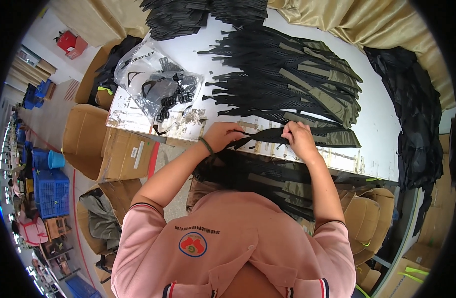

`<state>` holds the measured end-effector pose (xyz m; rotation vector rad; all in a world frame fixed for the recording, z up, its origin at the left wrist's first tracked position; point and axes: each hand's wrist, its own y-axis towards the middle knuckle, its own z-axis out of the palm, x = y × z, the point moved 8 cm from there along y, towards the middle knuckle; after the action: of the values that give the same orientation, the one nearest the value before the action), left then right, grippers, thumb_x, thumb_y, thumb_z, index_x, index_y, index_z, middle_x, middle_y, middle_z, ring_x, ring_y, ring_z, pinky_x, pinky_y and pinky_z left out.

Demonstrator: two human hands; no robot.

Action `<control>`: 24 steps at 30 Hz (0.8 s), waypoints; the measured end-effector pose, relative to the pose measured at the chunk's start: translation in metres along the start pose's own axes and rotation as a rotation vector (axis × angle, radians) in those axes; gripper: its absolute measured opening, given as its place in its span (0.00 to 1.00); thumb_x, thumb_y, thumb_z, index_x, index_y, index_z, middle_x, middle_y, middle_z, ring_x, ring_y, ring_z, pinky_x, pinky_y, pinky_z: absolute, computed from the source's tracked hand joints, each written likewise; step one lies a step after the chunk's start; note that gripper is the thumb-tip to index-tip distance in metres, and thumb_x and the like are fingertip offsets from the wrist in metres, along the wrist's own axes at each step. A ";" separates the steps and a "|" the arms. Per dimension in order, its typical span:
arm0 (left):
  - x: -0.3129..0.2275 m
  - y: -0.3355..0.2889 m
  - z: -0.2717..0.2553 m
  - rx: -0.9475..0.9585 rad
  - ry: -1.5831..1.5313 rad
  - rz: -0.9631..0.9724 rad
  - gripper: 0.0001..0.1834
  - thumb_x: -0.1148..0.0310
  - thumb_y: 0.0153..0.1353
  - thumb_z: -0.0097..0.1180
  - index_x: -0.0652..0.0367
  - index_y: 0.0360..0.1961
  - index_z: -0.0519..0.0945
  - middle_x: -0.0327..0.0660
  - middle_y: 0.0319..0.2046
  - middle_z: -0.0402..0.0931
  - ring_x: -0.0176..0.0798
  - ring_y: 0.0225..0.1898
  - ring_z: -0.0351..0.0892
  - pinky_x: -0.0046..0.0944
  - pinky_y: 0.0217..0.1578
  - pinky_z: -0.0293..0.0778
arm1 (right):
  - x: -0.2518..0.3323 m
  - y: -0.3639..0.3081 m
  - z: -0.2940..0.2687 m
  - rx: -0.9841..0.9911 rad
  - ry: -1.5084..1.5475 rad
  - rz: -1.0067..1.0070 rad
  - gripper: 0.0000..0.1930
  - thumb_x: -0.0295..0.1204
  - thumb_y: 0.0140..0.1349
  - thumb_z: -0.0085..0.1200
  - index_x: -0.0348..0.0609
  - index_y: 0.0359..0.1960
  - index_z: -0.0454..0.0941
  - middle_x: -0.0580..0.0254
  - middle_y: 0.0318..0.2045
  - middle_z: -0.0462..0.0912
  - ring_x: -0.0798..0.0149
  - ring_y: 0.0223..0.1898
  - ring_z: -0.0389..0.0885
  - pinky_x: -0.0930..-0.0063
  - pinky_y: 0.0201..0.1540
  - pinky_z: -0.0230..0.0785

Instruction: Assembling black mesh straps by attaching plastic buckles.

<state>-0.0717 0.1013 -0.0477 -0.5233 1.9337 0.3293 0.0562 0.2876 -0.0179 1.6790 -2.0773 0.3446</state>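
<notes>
A black and olive padded strap (267,136) lies stretched along the near edge of the white table, with narrow webbing at its left end. My left hand (224,136) pinches that narrow end. Farther right, my right hand (298,139) grips the strap's wider middle with bent fingers, and its olive end extends past this hand. Just beyond lies a fanned pile of similar straps (287,74), black mesh toward the left and olive fabric toward the right. More black and olive straps (267,174) hang below the table edge, close to my body.
A clear plastic bag of black buckles (163,84) rests on the table's left part. Black stacks (175,20) stand at the far side. Open cardboard boxes (89,144) crowd the left. Black fabric (411,109) hangs at the right, near another box (369,218).
</notes>
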 end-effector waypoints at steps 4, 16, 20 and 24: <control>0.017 -0.013 -0.006 0.008 -0.226 -0.234 0.08 0.69 0.58 0.57 0.63 0.33 0.80 0.38 0.25 0.79 0.27 0.26 0.75 0.27 0.26 0.69 | 0.030 0.003 0.007 -0.027 0.033 -0.118 0.15 0.31 0.49 0.62 0.46 0.39 0.74 0.60 0.36 0.80 0.56 0.41 0.75 0.64 0.45 0.61; -0.040 -0.021 -0.028 -0.322 0.408 0.286 0.18 0.69 0.49 0.62 0.55 0.44 0.76 0.41 0.38 0.74 0.47 0.41 0.73 0.41 0.43 0.68 | 0.024 0.042 0.032 0.191 0.435 0.172 0.09 0.26 0.50 0.62 0.38 0.30 0.74 0.57 0.26 0.78 0.62 0.30 0.75 0.72 0.38 0.67; -0.067 -0.025 -0.018 -0.261 0.697 0.429 0.17 0.69 0.49 0.61 0.54 0.43 0.77 0.41 0.36 0.75 0.46 0.37 0.74 0.39 0.38 0.71 | 0.038 0.032 0.038 0.285 0.576 0.071 0.09 0.24 0.51 0.62 0.38 0.30 0.73 0.63 0.28 0.77 0.70 0.32 0.71 0.75 0.38 0.66; -0.040 -0.018 -0.016 -0.085 0.457 0.269 0.11 0.70 0.53 0.60 0.55 0.39 0.80 0.40 0.28 0.77 0.39 0.27 0.76 0.34 0.29 0.72 | 0.046 0.021 0.036 0.366 0.582 0.076 0.09 0.23 0.52 0.61 0.37 0.30 0.73 0.67 0.26 0.77 0.75 0.31 0.68 0.80 0.38 0.64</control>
<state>-0.0617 0.0869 -0.0049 -0.4169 2.4506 0.4979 0.0215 0.2367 -0.0252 1.4482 -1.7018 1.1456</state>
